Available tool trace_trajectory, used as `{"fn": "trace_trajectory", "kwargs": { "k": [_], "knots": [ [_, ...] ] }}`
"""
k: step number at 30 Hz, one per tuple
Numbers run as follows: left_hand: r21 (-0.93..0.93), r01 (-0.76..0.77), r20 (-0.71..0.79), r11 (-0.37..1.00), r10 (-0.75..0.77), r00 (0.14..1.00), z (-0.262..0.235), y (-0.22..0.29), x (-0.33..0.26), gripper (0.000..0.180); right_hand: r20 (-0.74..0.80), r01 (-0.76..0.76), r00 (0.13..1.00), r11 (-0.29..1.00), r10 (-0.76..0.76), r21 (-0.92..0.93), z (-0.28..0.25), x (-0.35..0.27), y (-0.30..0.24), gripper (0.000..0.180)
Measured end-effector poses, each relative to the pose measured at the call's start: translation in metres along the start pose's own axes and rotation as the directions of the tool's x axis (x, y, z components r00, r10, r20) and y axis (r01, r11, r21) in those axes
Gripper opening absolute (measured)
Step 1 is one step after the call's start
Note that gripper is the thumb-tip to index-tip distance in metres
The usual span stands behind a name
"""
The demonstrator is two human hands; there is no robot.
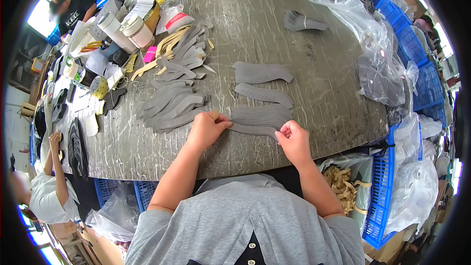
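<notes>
My left hand (207,128) and my right hand (292,139) each pinch one end of a long curved grey strip (252,128) lying on the worn grey table (319,68). The strip lies at the near edge of a small stack of the same grey pieces (260,115). Two more grey curved pieces with rows of holes, one (262,93) and another (261,72), lie just beyond. To the left sits a fanned pile of grey strips (171,105).
Tan and grey strips (179,51), tape rolls (125,29) and tools crowd the far left. Clear plastic bags (378,59) and blue crates (417,64) line the right. A blue crate with tan strips (343,184) stands by my right elbow. Another person (46,186) works at left.
</notes>
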State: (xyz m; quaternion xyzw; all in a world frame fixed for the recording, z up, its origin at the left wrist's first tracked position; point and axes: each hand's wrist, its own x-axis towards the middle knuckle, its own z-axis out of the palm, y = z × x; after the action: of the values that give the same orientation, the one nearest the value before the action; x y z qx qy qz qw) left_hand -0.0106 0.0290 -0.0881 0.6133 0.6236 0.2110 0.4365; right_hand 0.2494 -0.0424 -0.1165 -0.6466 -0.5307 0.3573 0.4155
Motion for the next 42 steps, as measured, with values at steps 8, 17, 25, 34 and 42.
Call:
{"fn": "trace_trajectory", "kwargs": {
  "k": [8, 17, 25, 34, 42],
  "knots": [
    [0.008, 0.001, -0.007, 1.0, -0.001, 1.0, 0.001, -0.001, 0.001, 0.018, 0.019, -0.021, 1.0, 0.999, 0.021, -0.043, 0.0, 0.002, 0.0, 0.016],
    [0.032, -0.012, -0.024, 0.999, 0.012, 1.0, 0.002, -0.001, 0.0, 0.019, 0.048, 0.127, 0.992, 0.865, -0.119, -0.485, -0.004, 0.003, -0.018, 0.021],
    [0.064, 0.004, -0.008, 0.998, -0.004, 1.0, 0.003, 0.009, -0.003, 0.019, 0.329, 0.583, 0.807, 0.574, -0.489, -0.576, 0.002, -0.005, -0.013, 0.042],
    [0.249, -0.414, -0.17, 0.876, 0.46, 0.872, 0.01, -0.025, -0.001, 0.014, 0.446, 0.704, 0.708, 0.499, -0.547, -0.504, 0.009, 0.006, -0.047, 0.029],
    [0.096, 0.003, -0.504, 0.995, 0.046, 0.863, -0.097, -0.053, -0.045, 0.017, 0.486, 0.609, 0.793, 0.484, -0.368, -0.628, 0.026, 0.008, -0.031, 0.073]
  ]
}}
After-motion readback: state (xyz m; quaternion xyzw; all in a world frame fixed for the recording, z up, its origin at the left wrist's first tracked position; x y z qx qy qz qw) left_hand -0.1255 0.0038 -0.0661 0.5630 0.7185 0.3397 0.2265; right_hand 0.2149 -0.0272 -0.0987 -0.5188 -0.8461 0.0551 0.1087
